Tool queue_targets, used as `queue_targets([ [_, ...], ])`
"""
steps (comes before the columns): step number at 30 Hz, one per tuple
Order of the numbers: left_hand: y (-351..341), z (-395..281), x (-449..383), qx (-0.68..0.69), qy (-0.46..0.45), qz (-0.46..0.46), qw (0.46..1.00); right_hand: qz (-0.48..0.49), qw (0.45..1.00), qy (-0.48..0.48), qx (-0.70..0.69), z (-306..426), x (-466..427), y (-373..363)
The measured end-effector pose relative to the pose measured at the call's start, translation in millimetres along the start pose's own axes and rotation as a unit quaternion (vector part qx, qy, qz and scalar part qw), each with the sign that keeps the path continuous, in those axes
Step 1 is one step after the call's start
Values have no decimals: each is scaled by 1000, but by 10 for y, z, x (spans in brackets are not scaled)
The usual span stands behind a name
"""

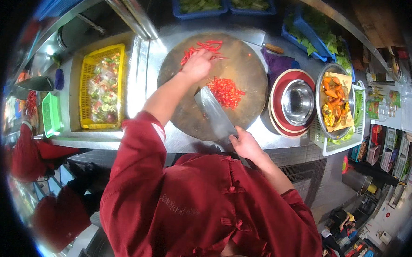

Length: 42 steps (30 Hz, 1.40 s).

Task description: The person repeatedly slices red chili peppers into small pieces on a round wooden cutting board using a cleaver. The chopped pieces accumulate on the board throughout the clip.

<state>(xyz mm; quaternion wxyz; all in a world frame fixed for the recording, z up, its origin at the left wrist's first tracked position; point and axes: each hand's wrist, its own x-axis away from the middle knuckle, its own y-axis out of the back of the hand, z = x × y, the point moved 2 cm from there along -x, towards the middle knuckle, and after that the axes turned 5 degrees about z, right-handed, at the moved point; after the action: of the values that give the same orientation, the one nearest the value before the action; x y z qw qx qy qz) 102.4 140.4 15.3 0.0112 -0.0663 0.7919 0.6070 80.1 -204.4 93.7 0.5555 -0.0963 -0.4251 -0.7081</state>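
On a round wooden chopping block (254, 71) before me lie whole red chili peppers (210, 45) near the far left edge and a pile of chopped red chili (227, 93) near the middle. My left hand (198, 64) reaches over the whole chilies, its fingertips down among them; whether it grips any is hidden. My right hand (246, 144), at the near right edge of the block, is closed round the handle of a cleaver (215, 115). The wide blade slants away to the left, its tip beside the chopped pile. The handle is mostly hidden by the hand.
Left of the block, a yellow basket (84, 87) of food scraps sits in a sink. At the right are a steel bowl (297, 102) on stacked plates and a tray (351, 97) of orange food. A second knife (273, 48) lies behind the block. Other people stand at far left.
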Motion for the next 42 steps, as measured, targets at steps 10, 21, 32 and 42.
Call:
queue_targets([
  [10, 46, -9, 1052, 20, 11, -58, 998, -93, 995, -27, 26, -108, 36, 201],
  [21, 77, -885, 1517, 180, 17, -126, 975, -121, 987, 22, 101, -29, 33, 230],
  [32, 102, -722, 1765, 166, 112, -89, 976, -87, 986, 28, 136, 133, 44, 149],
  [42, 71, -492, 1520, 197, 225, -193, 935, -81, 986, 29, 143, 122, 130, 190],
])
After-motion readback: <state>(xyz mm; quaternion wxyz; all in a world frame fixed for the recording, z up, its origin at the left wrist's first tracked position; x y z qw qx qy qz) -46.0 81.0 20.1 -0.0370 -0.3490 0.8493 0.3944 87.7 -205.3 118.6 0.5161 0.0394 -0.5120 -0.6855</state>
